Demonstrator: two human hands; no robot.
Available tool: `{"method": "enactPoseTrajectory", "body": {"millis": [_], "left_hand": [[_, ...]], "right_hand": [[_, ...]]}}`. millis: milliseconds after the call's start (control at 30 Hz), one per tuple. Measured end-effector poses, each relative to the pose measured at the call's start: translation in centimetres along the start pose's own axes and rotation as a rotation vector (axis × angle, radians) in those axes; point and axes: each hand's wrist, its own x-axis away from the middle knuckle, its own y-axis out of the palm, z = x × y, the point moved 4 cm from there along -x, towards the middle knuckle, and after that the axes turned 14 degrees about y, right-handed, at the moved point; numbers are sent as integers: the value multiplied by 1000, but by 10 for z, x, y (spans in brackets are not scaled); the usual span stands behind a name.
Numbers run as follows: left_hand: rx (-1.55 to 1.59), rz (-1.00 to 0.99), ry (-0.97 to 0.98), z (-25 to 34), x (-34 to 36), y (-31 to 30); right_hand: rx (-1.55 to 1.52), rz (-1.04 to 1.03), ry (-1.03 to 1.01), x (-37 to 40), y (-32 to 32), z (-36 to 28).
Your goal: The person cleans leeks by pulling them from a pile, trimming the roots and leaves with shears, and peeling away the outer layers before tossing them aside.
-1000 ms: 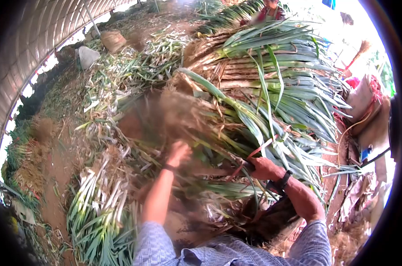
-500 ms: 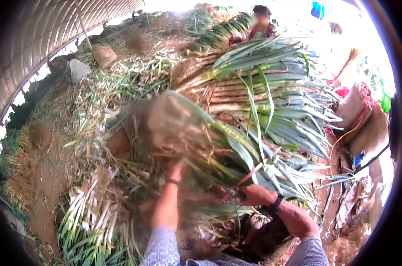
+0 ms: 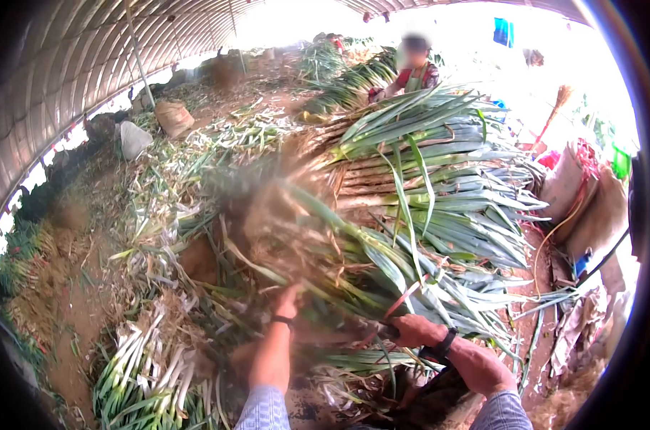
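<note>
Still blurred with motion, the green-onion bundle (image 3: 339,254) rides just above both hands: left hand (image 3: 288,302) grasps its stalks, right hand (image 3: 413,330) clenches it near the red tie (image 3: 404,297), beside the stacked onions (image 3: 440,165).

The leek bundle (image 3: 339,265) blurs at its far root end; the left hand (image 3: 289,301) sits half buried in it, grip unclear.
</note>
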Motion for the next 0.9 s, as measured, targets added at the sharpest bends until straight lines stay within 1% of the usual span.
{"method": "enactPoseTrajectory", "body": {"millis": [67, 100, 200, 233, 333, 367, 400, 467, 533, 567, 667, 700, 733, 767, 800, 867, 900], "left_hand": [[-47, 9, -12, -2, 7, 2], [-66, -54, 17, -2, 11, 3], [53, -104, -11, -2, 29, 9], [119, -156, 69, 1, 37, 10], [224, -185, -3, -3, 53, 13], [347, -294, -5, -4, 60, 14], [337, -254, -37, -6, 60, 14], [315, -170, -108, 10, 92, 29], [301, -65, -135, 31, 132, 46], [321, -67, -110, 32, 140, 48], [327, -210, -108, 0, 134, 34], [278, -239, -184, -13, 129, 31], [228, -267, -261, -27, 123, 27], [147, -285, -200, -36, 121, 31], [160, -326, -179, -47, 124, 34], [111, -320, -70, -50, 141, 45], [144, -309, -79, -49, 144, 48]], "right_hand": [[1, 23, -28, 8, -8, -4], [2, 36, -40, 11, -11, -5], [-37, 96, -60, 17, -14, -4], [-15, 89, -53, 17, -13, -2], [23, 63, -25, 18, -9, 2], [19, 53, -11, 23, -12, 0], [15, 44, 5, 25, -14, 0], [3, 54, -17, 27, -10, 4], [1, 55, -20, 29, -7, 5], [4, 53, -12, 30, -7, 4], [-7, 78, -41, 26, -1, 11], [-14, 92, -60, 24, 2, 15], [-28, 104, -32, 24, 1, 16], [-42, 117, -5, 25, -1, 15], [-56, 130, 23, 25, -2, 14], [9, 61, 27, 26, -3, 9], [42, 26, 29, 26, -2, 8]]}}
